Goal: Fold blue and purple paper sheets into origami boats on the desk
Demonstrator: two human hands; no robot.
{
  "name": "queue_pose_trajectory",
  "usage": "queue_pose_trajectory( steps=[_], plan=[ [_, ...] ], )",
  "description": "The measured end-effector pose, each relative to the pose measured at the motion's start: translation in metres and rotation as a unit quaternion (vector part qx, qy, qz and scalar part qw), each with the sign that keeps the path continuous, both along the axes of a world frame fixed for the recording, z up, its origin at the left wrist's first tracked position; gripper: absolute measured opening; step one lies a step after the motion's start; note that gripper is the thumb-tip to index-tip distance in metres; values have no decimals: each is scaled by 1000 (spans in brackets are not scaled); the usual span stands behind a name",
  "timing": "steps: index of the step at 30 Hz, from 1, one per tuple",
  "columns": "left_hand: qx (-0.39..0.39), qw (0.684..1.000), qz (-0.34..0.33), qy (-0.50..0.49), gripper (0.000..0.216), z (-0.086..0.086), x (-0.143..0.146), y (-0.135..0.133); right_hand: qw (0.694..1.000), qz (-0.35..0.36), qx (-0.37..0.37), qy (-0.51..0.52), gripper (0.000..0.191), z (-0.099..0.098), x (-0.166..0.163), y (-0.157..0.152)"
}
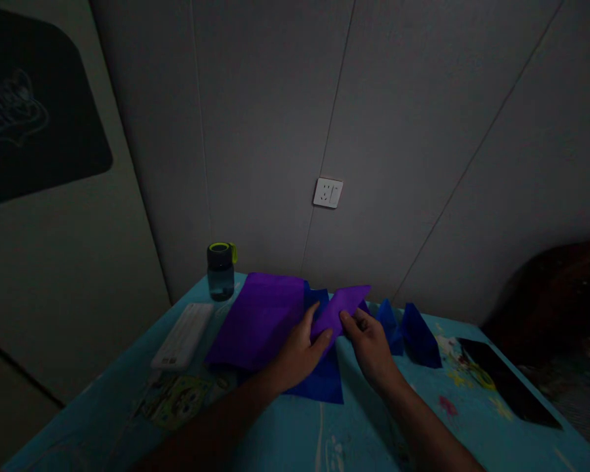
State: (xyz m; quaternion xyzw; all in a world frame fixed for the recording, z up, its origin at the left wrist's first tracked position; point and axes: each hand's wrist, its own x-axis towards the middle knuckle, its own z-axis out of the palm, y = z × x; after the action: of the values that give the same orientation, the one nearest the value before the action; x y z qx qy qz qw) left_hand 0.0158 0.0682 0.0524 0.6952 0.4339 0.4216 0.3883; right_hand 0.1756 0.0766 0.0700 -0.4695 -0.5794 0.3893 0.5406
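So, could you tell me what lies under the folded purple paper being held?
A dark blue sheet lies below the purple paper, on the table. The left hand and right hand hide part of it.

So the purple paper [343,305] is a small folded piece, kind of a slanted strip shape. It's lifted a bit off the table, far end tilted up toward the wall. The left hand [297,351] and right hand [371,344] pinch its near end. The light's too dim to see the creases.

The left hand [299,351] and right hand [371,347] are bare, as are both slender forearms.
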Motion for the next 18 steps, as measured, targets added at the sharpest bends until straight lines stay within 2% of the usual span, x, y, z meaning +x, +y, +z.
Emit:
queue_pose_trajectory(
  steps=[4, 7, 13, 18],
  plan=[
    [-112, 986, -35, -121, 43, -1, -1, 4, 999, 48, -3, 17, 41, -3, -2, 3],
    [-127, 977, -33, -170, 40, -1, -1, 1, 996, 87, -14, 9, 40, -4, -5, 4],
    [-156, 968, -26, -195, 39, 3, 2, -6, 999, 18, -27, 19, 42, -7, -1, 3],
    [-139, 969, -28, -202, 41, -7, 7, -7, 994, 74, -59, 63, 40, -8, -3, 1]
  ],
)
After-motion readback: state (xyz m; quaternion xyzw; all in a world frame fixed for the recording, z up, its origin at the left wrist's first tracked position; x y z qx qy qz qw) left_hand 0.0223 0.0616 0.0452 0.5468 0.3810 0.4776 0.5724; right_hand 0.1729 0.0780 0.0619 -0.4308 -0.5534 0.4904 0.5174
